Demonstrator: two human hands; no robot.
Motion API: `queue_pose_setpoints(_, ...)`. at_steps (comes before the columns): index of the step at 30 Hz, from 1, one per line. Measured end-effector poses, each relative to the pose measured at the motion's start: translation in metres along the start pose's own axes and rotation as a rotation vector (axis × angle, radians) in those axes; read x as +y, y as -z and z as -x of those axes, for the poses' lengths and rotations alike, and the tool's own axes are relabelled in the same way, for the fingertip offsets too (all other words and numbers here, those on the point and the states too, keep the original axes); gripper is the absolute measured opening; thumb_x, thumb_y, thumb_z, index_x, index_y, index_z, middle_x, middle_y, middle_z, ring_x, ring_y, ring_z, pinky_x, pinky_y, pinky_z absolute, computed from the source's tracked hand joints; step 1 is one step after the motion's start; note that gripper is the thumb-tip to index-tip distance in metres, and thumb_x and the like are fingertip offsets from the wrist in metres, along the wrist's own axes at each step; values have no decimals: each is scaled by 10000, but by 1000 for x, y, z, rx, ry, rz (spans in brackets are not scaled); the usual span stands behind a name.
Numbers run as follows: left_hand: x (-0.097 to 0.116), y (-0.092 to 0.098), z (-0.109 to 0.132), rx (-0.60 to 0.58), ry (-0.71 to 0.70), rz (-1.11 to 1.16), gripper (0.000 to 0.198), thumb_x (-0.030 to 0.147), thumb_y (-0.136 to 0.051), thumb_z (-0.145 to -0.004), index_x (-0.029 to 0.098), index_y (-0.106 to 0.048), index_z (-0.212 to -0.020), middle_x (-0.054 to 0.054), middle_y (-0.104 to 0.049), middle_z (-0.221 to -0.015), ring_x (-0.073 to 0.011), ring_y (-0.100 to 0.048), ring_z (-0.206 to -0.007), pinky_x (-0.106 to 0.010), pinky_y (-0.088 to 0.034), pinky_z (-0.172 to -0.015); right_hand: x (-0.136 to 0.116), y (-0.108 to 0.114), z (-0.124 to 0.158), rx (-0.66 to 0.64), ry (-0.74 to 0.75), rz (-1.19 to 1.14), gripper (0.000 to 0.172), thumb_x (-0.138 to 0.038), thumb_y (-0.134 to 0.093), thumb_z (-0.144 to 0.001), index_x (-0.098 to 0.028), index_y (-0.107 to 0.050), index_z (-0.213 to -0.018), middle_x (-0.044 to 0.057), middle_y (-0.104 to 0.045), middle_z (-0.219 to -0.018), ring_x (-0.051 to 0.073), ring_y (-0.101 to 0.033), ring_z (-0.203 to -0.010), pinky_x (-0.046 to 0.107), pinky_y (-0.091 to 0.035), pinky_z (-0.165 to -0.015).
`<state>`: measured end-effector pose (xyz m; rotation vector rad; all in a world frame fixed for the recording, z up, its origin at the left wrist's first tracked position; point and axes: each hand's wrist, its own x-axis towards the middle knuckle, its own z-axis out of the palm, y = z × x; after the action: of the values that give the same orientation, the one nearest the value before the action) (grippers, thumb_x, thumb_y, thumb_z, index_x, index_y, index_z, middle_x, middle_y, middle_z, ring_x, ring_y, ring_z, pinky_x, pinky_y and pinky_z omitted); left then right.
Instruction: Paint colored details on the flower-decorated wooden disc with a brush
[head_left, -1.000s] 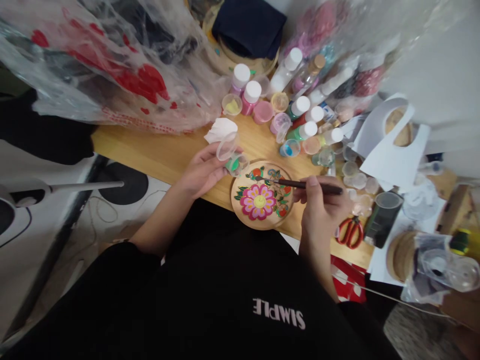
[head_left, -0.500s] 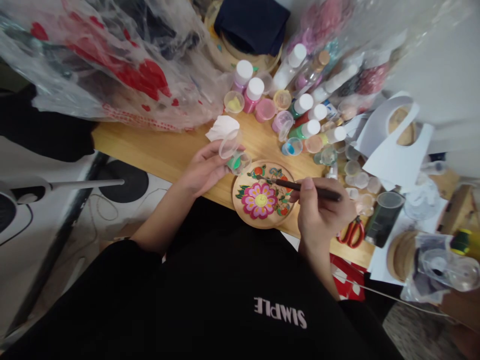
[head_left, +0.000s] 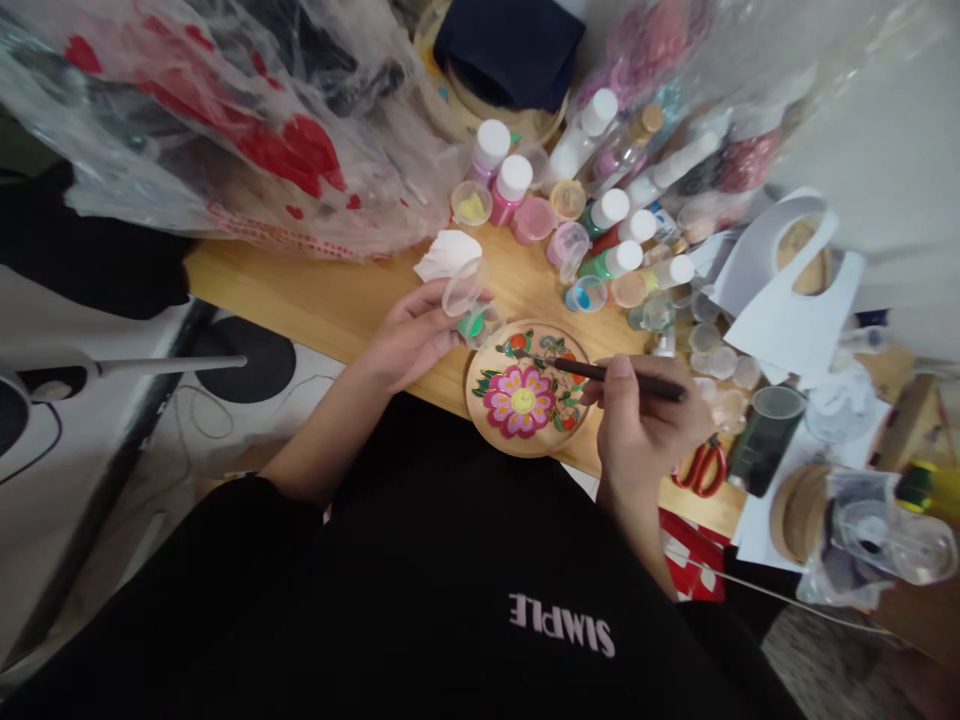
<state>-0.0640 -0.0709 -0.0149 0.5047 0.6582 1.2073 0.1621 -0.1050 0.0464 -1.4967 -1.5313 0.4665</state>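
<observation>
Green-filled cup [head_left: 480, 325] is gripped by the left hand [head_left: 416, 337] near the disc [head_left: 523, 402]—presumably for short reach—while the right hand [head_left: 643, 422] pinches a brush-like tool [head_left: 576, 368].

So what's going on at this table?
A person's right hand holds a thin dark-handled tool, its tip at a round flower-decorated board; whether it touches is unclear. The left hand holds a small open cup of green paint beside the board. White-capped bottles stand farther back on the wooden table.
</observation>
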Motion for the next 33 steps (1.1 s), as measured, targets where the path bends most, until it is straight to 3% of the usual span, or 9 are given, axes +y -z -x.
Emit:
queue_pose_setpoints(18,-1,0,0,50,12,-10,256,325,-908,-735,194,-782,-917,-34,-779,-958,-180,-747,-888,-295,-610,-791,-2,0,-1,3,7,1,240,-363,-660,-957,-207,-669,-775,-42,-655,-607,107,-644,-490,247,-485,-469)
queue_pose_setpoints(28,-2,-1,1,31,-25,-20,344,416,-950,-697,202,-789,-913,-21,-787,-965,-162,-754,-879,-265,-608,-775,0,0,-5,44,17,-181,158,-305,-686,-919,-217,-666,-788,-40,-645,-669,109,-641,-523,242,-483,-475)
queue_pose_setpoints(33,-1,-2,1,36,-11,-17,305,364,-926,-735,197,-773,-940,-30,-786,-991,-174,-757,-903,-283,-611,-790,4,1,-4,24,20,-177,106,-276,-687,-878,-215,-685,-792,-29,-657,-689,115,-650,-545,240,-486,-482)
